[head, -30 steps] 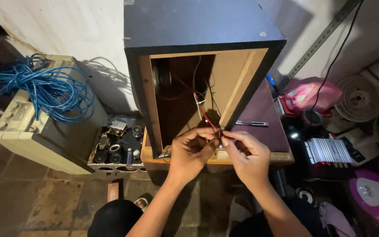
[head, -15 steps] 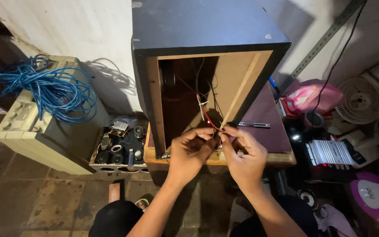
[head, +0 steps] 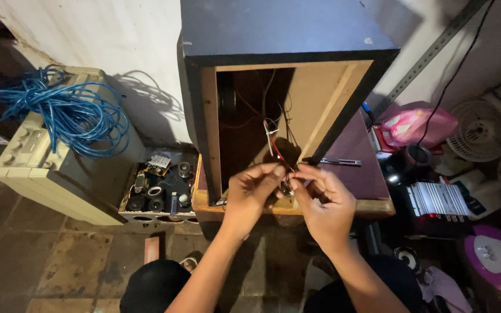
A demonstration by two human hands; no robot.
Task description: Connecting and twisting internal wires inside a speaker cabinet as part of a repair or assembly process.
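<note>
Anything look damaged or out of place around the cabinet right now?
The black speaker cabinet stands open, loose wires dangling inside. Both hands, left and right, pinch the red wire at its mouth. A tangled blue cable sprawls over the beige device. No visible breakage.

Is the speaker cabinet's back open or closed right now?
Open: the cabinet has no panel on the near side, so its wooden inside and wires show.

left hand (head: 251, 194): bare, no glove, ring or watch | right hand (head: 324, 203): bare | forearms: bare, no sleeves | legs: dark clothing
</note>
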